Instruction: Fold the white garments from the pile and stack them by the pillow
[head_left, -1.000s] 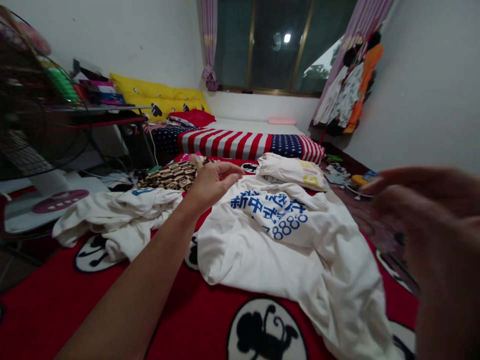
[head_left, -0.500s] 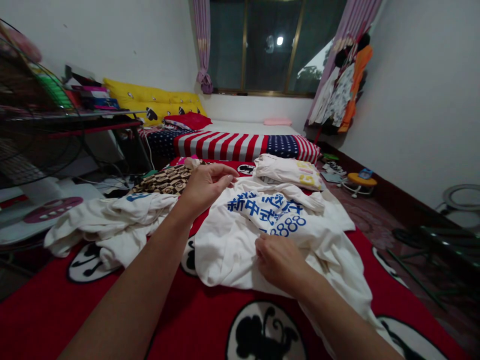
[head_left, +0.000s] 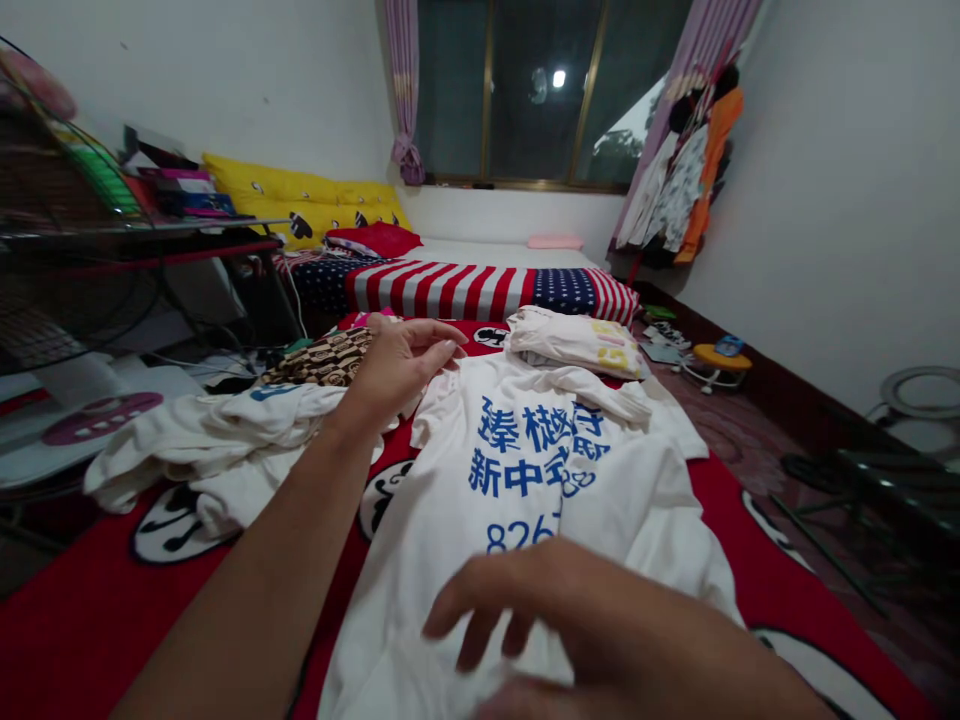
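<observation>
A white T-shirt [head_left: 420, 560] with blue printed characters lies spread before me, its right side still rumpled and folded over part of the print. My left hand [head_left: 409, 362] hovers at the shirt's far left corner, fingers stretched out and thumb apart, with nothing visible in it. Above the near part of the shirt is my right hand [head_left: 540, 620], its fingers spread and slightly blurred. The red blanket [head_left: 247, 640] with black-and-white round figures lies underneath.
A folded white garment [head_left: 570, 340] with yellow print lies beyond the shirt. To the left are a crumpled white garment [head_left: 247, 440] and a brown checked cloth [head_left: 322, 358]. Further off stand a bed with a striped cover [head_left: 450, 290], a cluttered desk [head_left: 142, 235] and an orange stool [head_left: 721, 357].
The shirt's near left part has been drawn toward me and flattened, showing more print. My right hand has come nearer and opened from a closed grip. My left hand has shifted slightly left.
</observation>
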